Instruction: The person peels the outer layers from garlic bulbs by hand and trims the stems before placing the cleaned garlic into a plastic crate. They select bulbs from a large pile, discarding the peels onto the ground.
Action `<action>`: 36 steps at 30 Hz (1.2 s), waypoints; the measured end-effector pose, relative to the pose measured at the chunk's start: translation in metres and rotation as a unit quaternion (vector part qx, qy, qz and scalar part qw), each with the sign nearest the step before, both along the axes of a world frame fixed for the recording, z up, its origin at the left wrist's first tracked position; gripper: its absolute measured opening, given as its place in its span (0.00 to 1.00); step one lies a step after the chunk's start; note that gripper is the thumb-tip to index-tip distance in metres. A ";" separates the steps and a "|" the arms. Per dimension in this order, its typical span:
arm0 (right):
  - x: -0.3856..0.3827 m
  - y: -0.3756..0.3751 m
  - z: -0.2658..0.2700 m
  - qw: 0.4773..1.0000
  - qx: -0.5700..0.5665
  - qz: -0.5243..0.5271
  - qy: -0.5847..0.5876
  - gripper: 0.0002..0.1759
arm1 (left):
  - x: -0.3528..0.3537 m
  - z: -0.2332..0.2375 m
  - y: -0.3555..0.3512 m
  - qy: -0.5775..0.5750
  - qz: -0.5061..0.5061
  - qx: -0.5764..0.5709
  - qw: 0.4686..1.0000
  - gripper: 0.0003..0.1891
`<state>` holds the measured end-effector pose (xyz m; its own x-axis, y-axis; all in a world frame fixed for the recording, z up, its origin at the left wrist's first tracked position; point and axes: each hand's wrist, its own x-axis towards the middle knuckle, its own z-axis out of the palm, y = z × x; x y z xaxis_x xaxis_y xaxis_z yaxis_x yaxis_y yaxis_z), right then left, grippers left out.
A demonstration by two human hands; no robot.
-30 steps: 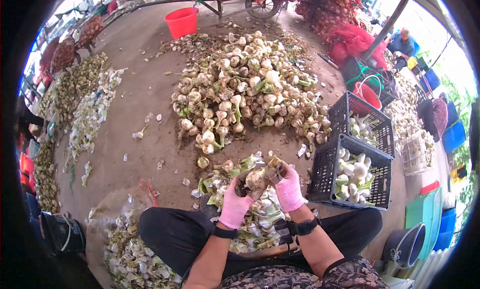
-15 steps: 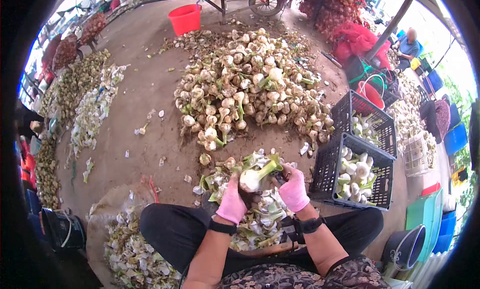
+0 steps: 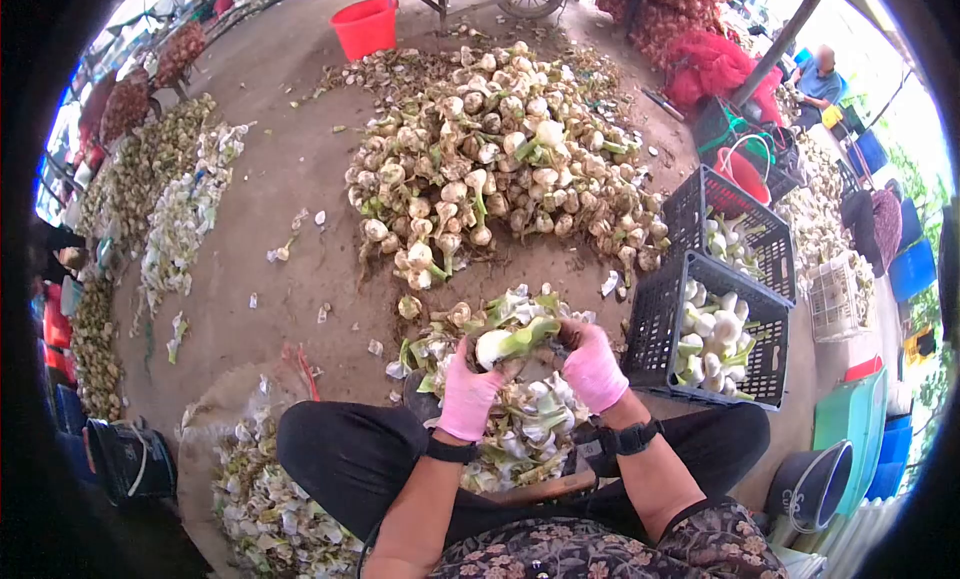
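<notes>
My left hand [image 3: 470,397], in a pink glove, is closed around a white garlic bulb [image 3: 492,350] with a thick green stem. The stem now points right, toward my right hand [image 3: 594,371], also pink-gloved. That hand's dark fingertips are pinched at the stem's end; what else they may hold is hidden. Loose peeled skins [image 3: 535,419] and leaves lie under both hands, between my legs. Ahead rises a large heap of unpeeled garlic [image 3: 500,159] with roots and stems.
Two black crates [image 3: 655,354] with cleaned white garlic stand at my right, a red pail [image 3: 742,174] behind them. A sack with skins [image 3: 275,499] lies at left. A red bucket [image 3: 364,31] stands beyond the heap. Another person [image 3: 820,84] sits far right.
The garlic bulb has tipped so its stem lies flatter toward the right. My left hand has turned slightly over it, and my right hand has shifted a little. The view has moved slightly.
</notes>
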<state>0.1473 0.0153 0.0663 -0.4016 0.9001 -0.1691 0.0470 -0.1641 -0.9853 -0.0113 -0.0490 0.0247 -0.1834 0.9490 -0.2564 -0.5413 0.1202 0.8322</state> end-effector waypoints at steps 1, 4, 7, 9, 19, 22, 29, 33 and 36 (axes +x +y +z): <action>0.001 0.004 -0.004 1.000 0.012 -0.015 0.023 0.18 | -0.001 0.002 -0.001 0.000 0.002 -0.002 1.000 0.28; 0.002 0.018 -0.021 0.993 0.068 -0.045 -0.088 0.23 | -0.003 0.010 0.001 -0.026 -0.061 0.041 0.997 0.29; 0.002 0.028 -0.073 0.971 0.146 -0.096 -0.166 0.22 | -0.001 0.019 0.001 0.021 -0.066 0.028 0.997 0.30; -0.002 0.030 -0.072 0.932 0.182 -0.139 -0.282 0.19 | 0.001 0.014 -0.001 0.002 -0.086 0.015 0.996 0.33; 0.015 0.018 -0.007 0.994 0.100 0.000 -0.034 0.21 | 0.002 0.014 -0.003 -0.032 -0.085 0.022 0.996 0.34; 0.010 0.014 0.011 0.964 0.160 0.138 -0.161 0.19 | 0.006 0.012 -0.001 0.060 -0.085 0.062 0.993 0.33; -0.005 -0.001 0.025 0.896 0.278 0.102 -0.330 0.15 | 0.007 0.019 -0.004 0.117 -0.122 0.041 0.985 0.40; -0.007 0.001 0.008 0.901 0.286 0.070 -0.317 0.12 | 0.010 0.009 -0.008 0.022 -0.082 0.032 0.996 0.35; 0.004 0.005 -0.009 0.986 0.088 0.109 -0.085 0.10 | 0.003 0.010 -0.002 -0.132 -0.023 0.009 0.991 0.27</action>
